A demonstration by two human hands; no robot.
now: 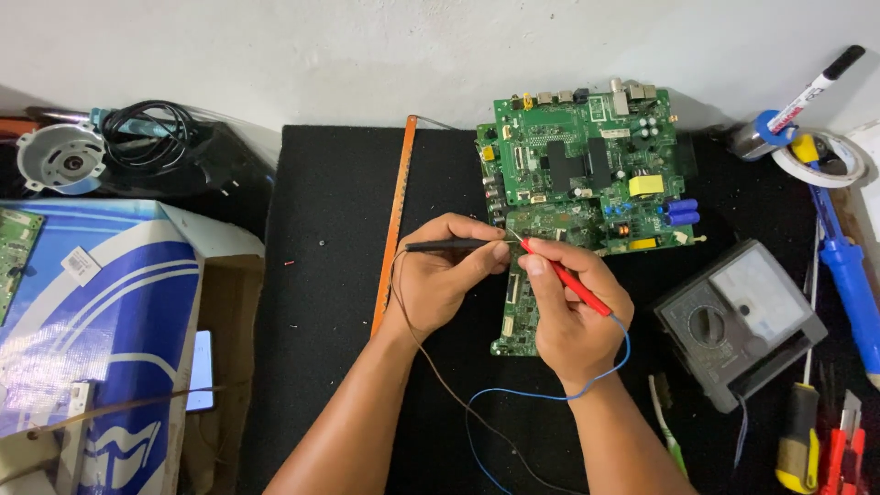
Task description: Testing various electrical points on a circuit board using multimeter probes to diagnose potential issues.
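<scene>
A green circuit board (587,165) lies on a black mat (330,275), with a second green board (516,335) partly hidden under my hands. My left hand (440,280) pinches a black test probe (449,246) that points right. My right hand (573,316) holds a red test probe (566,280) like a pen. Both tips meet on the lower edge of the large board. A brown wire (431,362) and a blue wire (550,396) trail from the probes toward me.
A grey analog multimeter (738,321) sits right of my hands. Further right lie a blue soldering iron (848,284), a yellow-handled screwdriver (797,445) and a tape roll (825,156). An orange saw blade (394,225) lies left. A blue and white box (101,339) stands at left.
</scene>
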